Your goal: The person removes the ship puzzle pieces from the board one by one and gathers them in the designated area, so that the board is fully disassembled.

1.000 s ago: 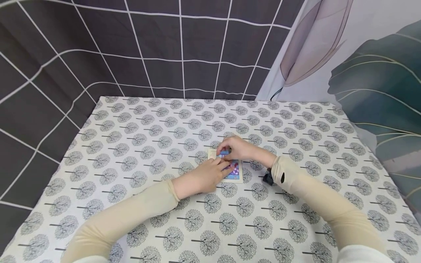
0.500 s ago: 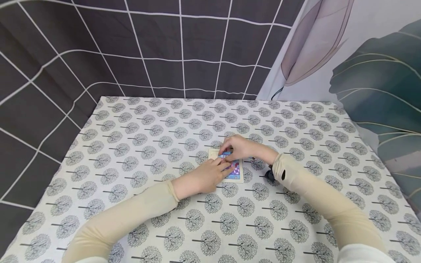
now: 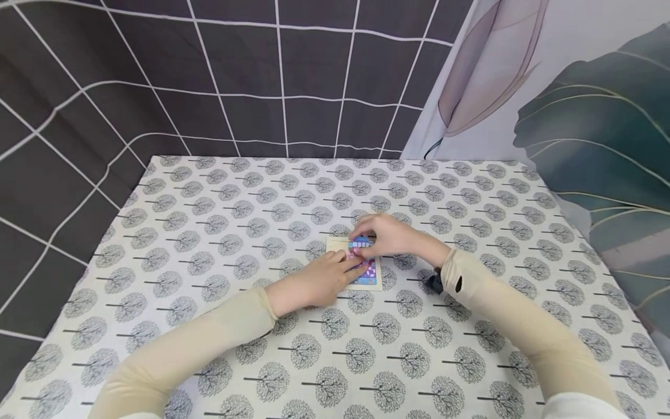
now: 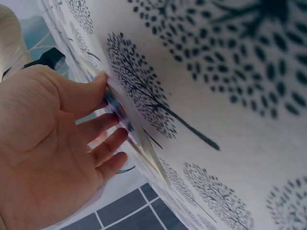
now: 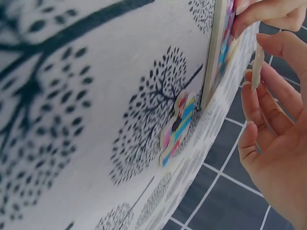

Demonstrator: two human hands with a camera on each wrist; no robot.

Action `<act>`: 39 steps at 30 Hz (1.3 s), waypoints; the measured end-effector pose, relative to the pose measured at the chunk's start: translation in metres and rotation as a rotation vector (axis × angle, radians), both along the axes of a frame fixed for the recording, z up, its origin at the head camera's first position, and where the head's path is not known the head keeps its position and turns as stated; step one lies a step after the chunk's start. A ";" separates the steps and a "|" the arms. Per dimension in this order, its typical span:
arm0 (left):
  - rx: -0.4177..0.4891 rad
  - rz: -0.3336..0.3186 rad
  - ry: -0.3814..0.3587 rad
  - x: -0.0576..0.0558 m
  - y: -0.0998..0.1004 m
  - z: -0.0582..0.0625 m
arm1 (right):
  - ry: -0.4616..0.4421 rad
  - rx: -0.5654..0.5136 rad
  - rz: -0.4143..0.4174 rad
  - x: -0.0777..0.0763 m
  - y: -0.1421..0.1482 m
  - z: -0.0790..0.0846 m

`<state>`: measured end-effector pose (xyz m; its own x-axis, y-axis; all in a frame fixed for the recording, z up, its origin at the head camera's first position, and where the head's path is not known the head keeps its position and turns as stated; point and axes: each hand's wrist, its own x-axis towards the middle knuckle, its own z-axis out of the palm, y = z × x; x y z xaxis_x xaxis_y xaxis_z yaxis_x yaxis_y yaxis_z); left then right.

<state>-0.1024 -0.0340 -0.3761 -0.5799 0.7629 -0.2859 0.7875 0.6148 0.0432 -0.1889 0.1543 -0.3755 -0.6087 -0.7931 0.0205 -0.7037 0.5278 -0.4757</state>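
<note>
A small jigsaw puzzle board (image 3: 335,242) with a cream border and a blue, purple and pink picture lies mid-table. My left hand (image 3: 325,278) rests on its lower left part, fingers loosely extended; in the left wrist view the fingertips touch the picture beside the board's edge (image 4: 152,160). Over the upper right part, my right hand (image 3: 391,235) pinches a puzzle piece (image 5: 258,67) between thumb and fingers, its pale edge turned to the right wrist camera and clear of the board. Another striped, colourful puzzle piece (image 5: 178,127) lies on the cloth just beside the board.
A white tablecloth (image 3: 209,192) with grey tree prints covers the table. Behind stands a dark curtain (image 3: 235,64) with white grid lines, and at the right a leaf-patterned curtain (image 3: 591,134). A small black device (image 3: 435,283) sits under the right wrist.
My right hand has lifted slightly and tilted open to the view, with the blue puzzle piece now showing between its fingers. The left hand stays on the board. The head view has shifted a little.
</note>
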 end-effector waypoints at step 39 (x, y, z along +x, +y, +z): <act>0.180 0.047 -0.096 -0.001 -0.012 -0.005 | 0.071 -0.023 -0.208 0.024 0.087 0.004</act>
